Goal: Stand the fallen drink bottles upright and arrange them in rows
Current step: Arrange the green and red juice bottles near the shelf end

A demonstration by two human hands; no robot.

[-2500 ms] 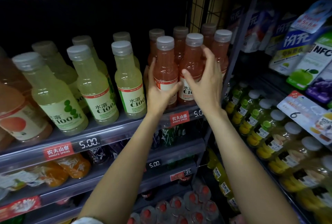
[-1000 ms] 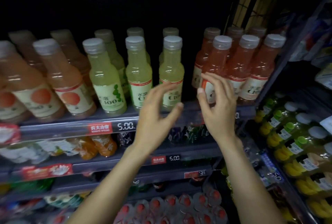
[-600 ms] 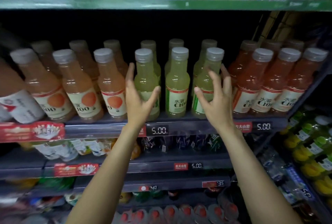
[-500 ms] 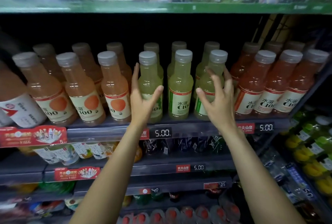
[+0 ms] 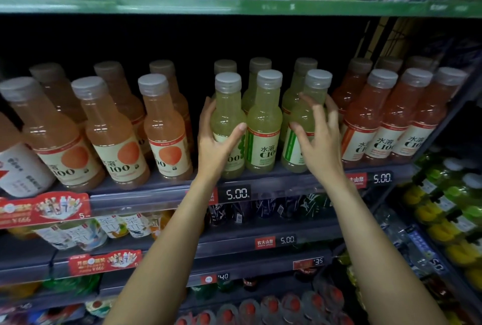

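Three yellow-green drink bottles stand in the front row of the shelf [image 5: 260,184], with more of them behind. My left hand [image 5: 216,139] grips the left green bottle [image 5: 227,113], thumb across its front and fingers round its left side. My right hand [image 5: 319,139] is at the right green bottle [image 5: 307,118], fingers spread and curved round its right side. The middle green bottle [image 5: 264,126] stands untouched between them. All bottles on this shelf are upright.
Orange drink bottles [image 5: 167,129] stand in rows to the left, pink-red bottles [image 5: 386,121] to the right. Price tags [image 5: 236,193] line the shelf edge. Lower shelves hold more drinks. A side rack [image 5: 443,210] at right carries green and yellow bottles.
My hands left the pink-red bottles and moved left to the yellow-green ones. The left hand has closed round the left green bottle and the right hand has come up to the right one.
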